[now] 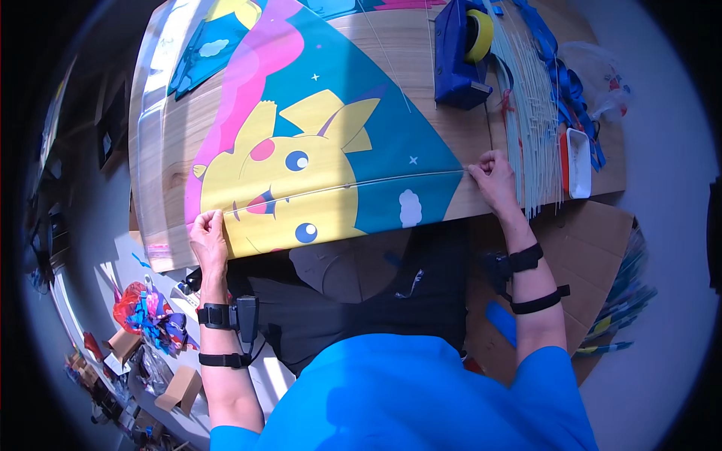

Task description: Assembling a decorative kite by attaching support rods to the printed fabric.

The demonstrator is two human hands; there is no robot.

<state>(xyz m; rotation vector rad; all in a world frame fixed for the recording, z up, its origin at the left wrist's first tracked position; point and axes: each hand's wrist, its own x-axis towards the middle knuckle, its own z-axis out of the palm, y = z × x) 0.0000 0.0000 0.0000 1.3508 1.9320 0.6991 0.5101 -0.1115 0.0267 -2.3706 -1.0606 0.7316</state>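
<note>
A kite sheet (398,150) with a yellow cartoon figure on teal, edged in pink, lies spread over the wooden table, its near edge at the table's front. Across it runs a thin pale rod (406,179), slanting slightly up to the right. My left hand (208,234) pinches the rod's left end at the sheet's pink edge. At the sheet's right corner, my right hand (492,182) has thumb and forefinger closed on the rod's other end. The exact tips of the rod are hidden by my fingers.
A blue tape dispenser (460,64) with yellow tape stands beyond my right hand. Right of it lie a bundle of thin pale sticks (526,120), blue ribbon (562,75) and a red-and-white box (577,161). Cardboard (594,248) sits below the table's right end.
</note>
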